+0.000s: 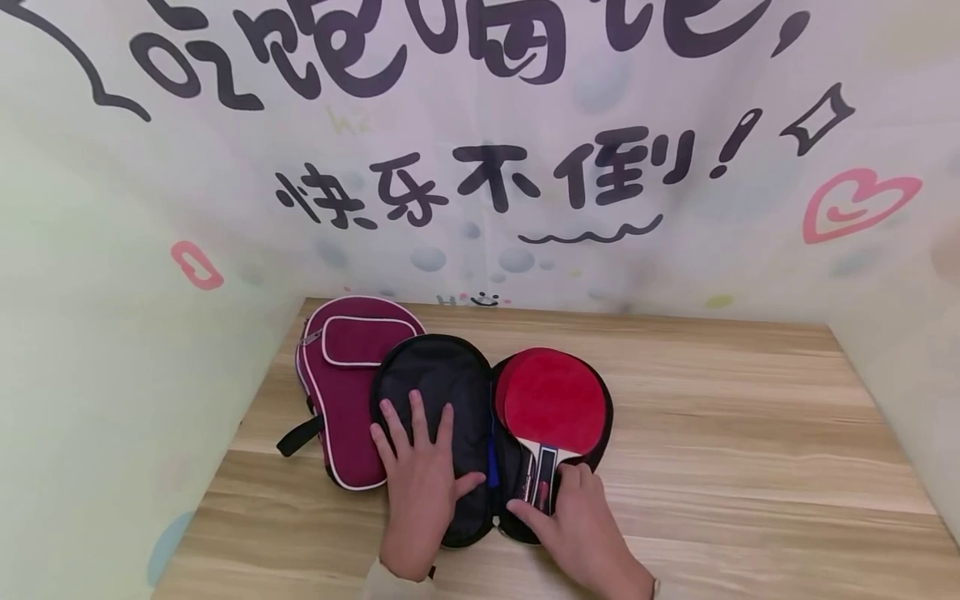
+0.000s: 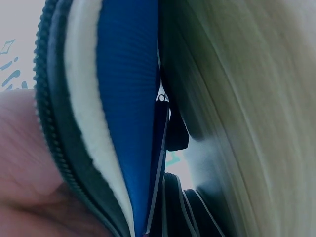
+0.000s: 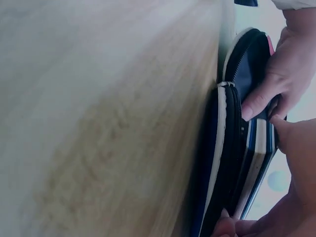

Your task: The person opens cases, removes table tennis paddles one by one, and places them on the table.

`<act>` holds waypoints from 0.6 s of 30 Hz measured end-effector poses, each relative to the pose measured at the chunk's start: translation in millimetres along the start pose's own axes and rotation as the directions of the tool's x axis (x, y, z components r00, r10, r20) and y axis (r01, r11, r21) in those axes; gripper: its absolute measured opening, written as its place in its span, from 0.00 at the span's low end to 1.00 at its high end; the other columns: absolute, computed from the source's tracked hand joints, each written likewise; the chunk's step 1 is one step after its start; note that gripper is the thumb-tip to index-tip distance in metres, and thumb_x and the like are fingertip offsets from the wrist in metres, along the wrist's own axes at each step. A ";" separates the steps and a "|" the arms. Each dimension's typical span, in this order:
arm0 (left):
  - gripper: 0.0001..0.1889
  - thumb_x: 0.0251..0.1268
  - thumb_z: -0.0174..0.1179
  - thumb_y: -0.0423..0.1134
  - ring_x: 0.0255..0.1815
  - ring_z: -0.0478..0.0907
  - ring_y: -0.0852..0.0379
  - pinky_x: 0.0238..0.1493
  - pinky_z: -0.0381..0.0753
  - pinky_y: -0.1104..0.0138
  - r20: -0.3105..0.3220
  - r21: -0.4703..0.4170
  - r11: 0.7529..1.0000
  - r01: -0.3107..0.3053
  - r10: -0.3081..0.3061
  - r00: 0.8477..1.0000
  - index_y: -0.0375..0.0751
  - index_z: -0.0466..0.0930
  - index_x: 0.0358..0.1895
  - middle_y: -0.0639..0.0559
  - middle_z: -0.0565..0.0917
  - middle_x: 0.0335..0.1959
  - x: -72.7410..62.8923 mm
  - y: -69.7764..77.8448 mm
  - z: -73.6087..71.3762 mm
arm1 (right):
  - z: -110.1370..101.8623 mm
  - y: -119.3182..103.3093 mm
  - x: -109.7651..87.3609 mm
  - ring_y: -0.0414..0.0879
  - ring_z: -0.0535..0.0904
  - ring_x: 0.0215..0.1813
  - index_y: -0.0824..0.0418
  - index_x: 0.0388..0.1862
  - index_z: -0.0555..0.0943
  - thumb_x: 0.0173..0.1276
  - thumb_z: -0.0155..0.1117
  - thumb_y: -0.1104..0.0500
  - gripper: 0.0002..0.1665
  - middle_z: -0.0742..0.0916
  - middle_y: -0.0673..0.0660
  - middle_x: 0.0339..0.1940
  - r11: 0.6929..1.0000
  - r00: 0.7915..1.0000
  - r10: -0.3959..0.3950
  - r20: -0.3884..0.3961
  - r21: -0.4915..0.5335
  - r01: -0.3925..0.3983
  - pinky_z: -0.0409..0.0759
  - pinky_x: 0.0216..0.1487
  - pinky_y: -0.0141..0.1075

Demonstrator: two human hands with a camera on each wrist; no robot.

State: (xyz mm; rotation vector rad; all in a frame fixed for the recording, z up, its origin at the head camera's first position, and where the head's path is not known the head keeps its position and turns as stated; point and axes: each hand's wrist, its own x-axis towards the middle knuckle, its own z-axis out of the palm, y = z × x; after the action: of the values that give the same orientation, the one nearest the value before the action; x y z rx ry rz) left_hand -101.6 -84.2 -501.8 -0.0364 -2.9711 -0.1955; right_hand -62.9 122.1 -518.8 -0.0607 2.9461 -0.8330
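A zippered paddle case lies unfolded on the table, its black inner flap on the left. My left hand rests flat on that flap, fingers spread. On the case's right half lies a red table tennis paddle, handle toward me. A second red edge shows beneath it at the left. My right hand holds the paddle's handle, thumb on the left side and fingers on the right. In the left wrist view, the case's blue outer side and white trim show. The right wrist view has the handle beside my thumb.
A maroon paddle case with white piping lies closed at the left, partly under the black flap. Its black strap sticks out leftward. The wood-grain table meets a printed back wall and plain-looking side walls.
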 end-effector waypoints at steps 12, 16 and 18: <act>0.55 0.36 0.79 0.68 0.82 0.43 0.21 0.75 0.49 0.29 -0.008 -0.013 1.000 0.001 -0.001 1.000 0.51 0.72 0.74 0.32 0.58 0.81 -0.2 -0.1 -1.0 | -6.2 0.1 -1.1 0.54 0.75 0.50 0.77 0.58 0.75 0.64 0.65 0.56 0.30 0.79 0.63 0.43 1.000 0.999 0.009 -0.048 -0.004 -0.009 0.80 0.50 0.47; 0.55 0.38 0.78 0.68 0.82 0.40 0.21 0.76 0.47 0.29 0.018 -0.025 1.000 0.004 -0.004 1.000 0.51 0.70 0.75 0.32 0.56 0.82 0.4 -0.6 -0.3 | -15.0 6.2 -1.7 0.58 0.77 0.53 0.82 0.66 0.70 0.65 0.60 0.62 0.35 0.80 0.69 0.49 0.999 0.994 0.024 -0.106 0.026 -0.022 0.81 0.55 0.51; 0.55 0.38 0.78 0.68 0.82 0.39 0.21 0.76 0.45 0.29 0.032 -0.024 1.000 0.010 -0.009 0.999 0.52 0.69 0.75 0.32 0.54 0.82 0.9 -1.5 0.4 | -19.5 11.0 -1.0 0.59 0.78 0.51 0.82 0.67 0.69 0.65 0.59 0.64 0.34 0.81 0.69 0.48 1.000 0.988 0.017 -0.153 0.028 -0.013 0.81 0.53 0.52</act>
State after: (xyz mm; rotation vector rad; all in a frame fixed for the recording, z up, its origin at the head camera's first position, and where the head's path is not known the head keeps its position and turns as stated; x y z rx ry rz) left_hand -102.6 -85.6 -502.2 -0.0291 -3.0016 -0.2341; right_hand -63.8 141.6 -507.9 0.0288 3.0724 -0.9140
